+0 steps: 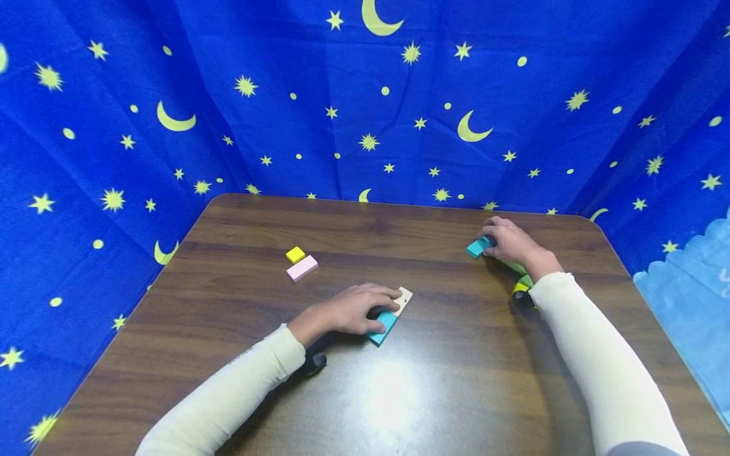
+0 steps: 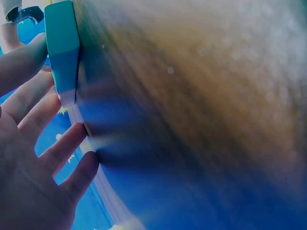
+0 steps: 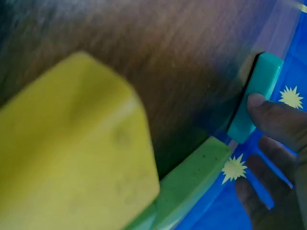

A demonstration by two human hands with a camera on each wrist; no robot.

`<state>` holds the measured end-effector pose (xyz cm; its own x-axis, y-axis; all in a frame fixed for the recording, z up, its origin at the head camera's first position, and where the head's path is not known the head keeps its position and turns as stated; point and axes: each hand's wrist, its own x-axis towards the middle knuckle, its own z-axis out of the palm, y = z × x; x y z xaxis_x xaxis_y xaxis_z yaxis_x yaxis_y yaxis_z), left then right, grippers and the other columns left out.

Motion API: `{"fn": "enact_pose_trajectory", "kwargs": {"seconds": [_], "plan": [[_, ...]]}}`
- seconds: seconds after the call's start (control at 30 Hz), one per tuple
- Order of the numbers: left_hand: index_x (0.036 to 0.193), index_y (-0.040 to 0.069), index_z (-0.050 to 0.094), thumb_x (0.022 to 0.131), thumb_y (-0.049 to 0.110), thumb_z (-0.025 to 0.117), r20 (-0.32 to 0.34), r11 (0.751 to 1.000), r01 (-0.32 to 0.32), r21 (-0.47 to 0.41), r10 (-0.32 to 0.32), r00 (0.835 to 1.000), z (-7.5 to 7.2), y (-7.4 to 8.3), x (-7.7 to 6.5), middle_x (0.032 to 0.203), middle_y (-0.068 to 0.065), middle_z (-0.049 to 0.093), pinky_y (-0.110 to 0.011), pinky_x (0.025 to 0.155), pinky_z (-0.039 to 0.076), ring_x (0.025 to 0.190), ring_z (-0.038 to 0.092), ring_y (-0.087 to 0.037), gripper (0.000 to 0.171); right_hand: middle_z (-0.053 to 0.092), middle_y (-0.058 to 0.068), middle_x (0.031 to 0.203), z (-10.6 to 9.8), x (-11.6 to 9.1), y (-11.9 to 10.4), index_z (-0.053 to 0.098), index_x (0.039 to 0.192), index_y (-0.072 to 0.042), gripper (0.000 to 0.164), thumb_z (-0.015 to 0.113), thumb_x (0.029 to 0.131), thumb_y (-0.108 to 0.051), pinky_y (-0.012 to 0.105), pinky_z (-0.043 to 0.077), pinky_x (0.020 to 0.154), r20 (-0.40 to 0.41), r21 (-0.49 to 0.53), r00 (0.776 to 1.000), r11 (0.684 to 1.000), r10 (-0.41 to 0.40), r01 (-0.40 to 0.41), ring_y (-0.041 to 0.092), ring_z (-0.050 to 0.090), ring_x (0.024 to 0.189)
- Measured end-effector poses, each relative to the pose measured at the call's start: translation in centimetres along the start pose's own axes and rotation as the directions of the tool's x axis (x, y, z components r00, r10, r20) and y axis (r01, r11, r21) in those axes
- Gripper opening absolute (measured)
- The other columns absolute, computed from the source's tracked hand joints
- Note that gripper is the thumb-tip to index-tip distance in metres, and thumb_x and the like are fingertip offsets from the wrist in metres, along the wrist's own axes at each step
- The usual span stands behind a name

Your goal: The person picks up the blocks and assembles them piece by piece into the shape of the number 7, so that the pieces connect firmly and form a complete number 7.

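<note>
Near the middle of the table, my left hand (image 1: 360,308) holds a teal block (image 1: 385,324) between thumb and fingers, and its fingertips lie over a light wooden block (image 1: 403,300) in line with it. In the left wrist view the thumb is against the side of the teal block (image 2: 62,43), while the other fingers are spread out. Farther back on the right, my right hand (image 1: 509,239) pinches another teal block (image 1: 477,247). The right wrist view shows its thumb on that block (image 3: 261,86). A green block (image 3: 194,179) lies close by, with a yellow block (image 3: 81,153) beside it.
On the left of the brown table (image 1: 245,228) a small yellow block (image 1: 296,254) lies next to a pale pink block (image 1: 302,268). A blue curtain (image 1: 296,120) with moons and stars hangs behind the table edge. My right forearm partly covers the green and yellow blocks.
</note>
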<state>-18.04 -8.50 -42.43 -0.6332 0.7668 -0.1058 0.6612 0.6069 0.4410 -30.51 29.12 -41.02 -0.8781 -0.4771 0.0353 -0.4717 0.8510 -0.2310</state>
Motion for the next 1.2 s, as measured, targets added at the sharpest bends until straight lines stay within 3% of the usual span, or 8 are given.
{"fn": "enact_pose_trajectory", "kwargs": {"seconds": [0.27, 0.9, 1.2], "plan": [[0.135, 0.016, 0.062, 0.092, 0.029, 0.070, -0.002, 1.000, 0.003, -0.009, -0.003, 1.000, 0.0, -0.1, 0.1, 0.157, 0.001, 0.043, -0.051, 0.119, 0.033, 0.145, 0.040, -0.028, 0.045, 0.066, 0.024, 0.110, 0.7, 0.1, -0.3, 0.071, 0.109, 0.000, 0.031, 0.071, 0.078, 0.003, 0.057, 0.050, 0.089, -0.051, 0.026, 0.994, 0.995, -0.091, 0.093, 0.046, 0.061, 0.102], [0.135, 0.017, 0.061, 0.093, 0.029, 0.069, 0.008, 1.000, 0.014, -0.017, -0.014, 1.000, 0.1, 0.0, 0.0, 0.158, 0.002, 0.042, -0.052, 0.119, 0.033, 0.146, 0.039, -0.027, 0.044, 0.067, 0.020, 0.119, 1.5, 0.7, -0.4, 0.071, 0.117, -0.002, 0.032, 0.068, 0.085, 0.002, 0.056, 0.048, 0.097, 0.047, 0.118, 0.997, 0.991, 0.059, -0.064, 0.039, 0.060, 0.112], [0.135, 0.017, 0.062, 0.092, 0.029, 0.070, 0.005, 1.000, 0.018, -0.022, -0.018, 1.000, 0.1, 0.1, -0.1, 0.158, 0.003, 0.042, -0.051, 0.119, 0.033, 0.146, 0.039, -0.026, 0.045, 0.069, 0.019, 0.114, 1.7, 0.8, -0.8, 0.072, 0.116, -0.004, 0.034, 0.068, 0.083, 0.004, 0.056, 0.049, 0.098, 0.022, 0.141, 1.000, 0.990, 0.017, -0.020, 0.039, 0.062, 0.109]]}}
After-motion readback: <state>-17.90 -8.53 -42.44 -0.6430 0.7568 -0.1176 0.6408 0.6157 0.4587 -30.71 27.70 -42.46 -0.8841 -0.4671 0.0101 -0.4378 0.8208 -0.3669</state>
